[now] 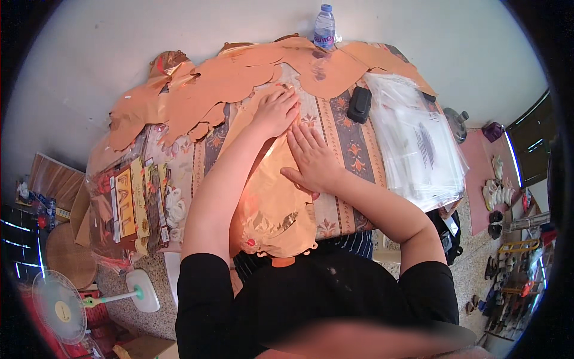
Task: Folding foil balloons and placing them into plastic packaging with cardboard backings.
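A shiny copper-gold foil balloon (269, 191), flat and uninflated, lies lengthwise on the table before me. Its near end, with small tabs along the rim, reaches the table edge by my body. My left hand (278, 112) rests on the far part of the foil, fingers stretched out and close together. Just nearer and to the right, my right hand (312, 158) lies flat along the foil's right side, fingers spread. Neither hand grips anything. More flat copper-gold foil pieces (221, 84) overlap along the table's far edge.
A capped water bottle (324, 30) stands at the back. A black case-like object (359, 105) lies beside a stack of clear plastic bags (418, 143) on the right. Colourful packets (125, 203) sit at left. A fan (60, 308) and shoes (491, 194) are on the floor.
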Motion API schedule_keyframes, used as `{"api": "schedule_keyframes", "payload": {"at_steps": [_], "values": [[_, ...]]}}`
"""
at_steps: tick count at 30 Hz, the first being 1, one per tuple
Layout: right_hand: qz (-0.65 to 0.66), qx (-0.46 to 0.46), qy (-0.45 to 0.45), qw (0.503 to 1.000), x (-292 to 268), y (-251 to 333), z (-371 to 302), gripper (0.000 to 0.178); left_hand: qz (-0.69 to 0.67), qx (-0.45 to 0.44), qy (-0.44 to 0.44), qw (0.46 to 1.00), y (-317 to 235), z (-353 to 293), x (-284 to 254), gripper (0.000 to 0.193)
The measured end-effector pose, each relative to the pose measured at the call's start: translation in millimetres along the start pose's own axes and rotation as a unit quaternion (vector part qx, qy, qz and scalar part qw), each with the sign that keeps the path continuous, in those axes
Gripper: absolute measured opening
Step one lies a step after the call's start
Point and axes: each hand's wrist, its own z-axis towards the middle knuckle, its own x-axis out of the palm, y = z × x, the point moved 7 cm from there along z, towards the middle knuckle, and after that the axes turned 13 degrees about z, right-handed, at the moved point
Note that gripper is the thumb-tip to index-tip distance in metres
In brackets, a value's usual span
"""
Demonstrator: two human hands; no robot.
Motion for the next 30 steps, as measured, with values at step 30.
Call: {"api": "schedule_keyframes", "payload": {"at_steps": [30], "values": [[0.006,0.006,0.016,1.0,-8,3,4,0.091,0.035,-0.053,0.057,0.996,-19,-186,-76,0.048]]}}
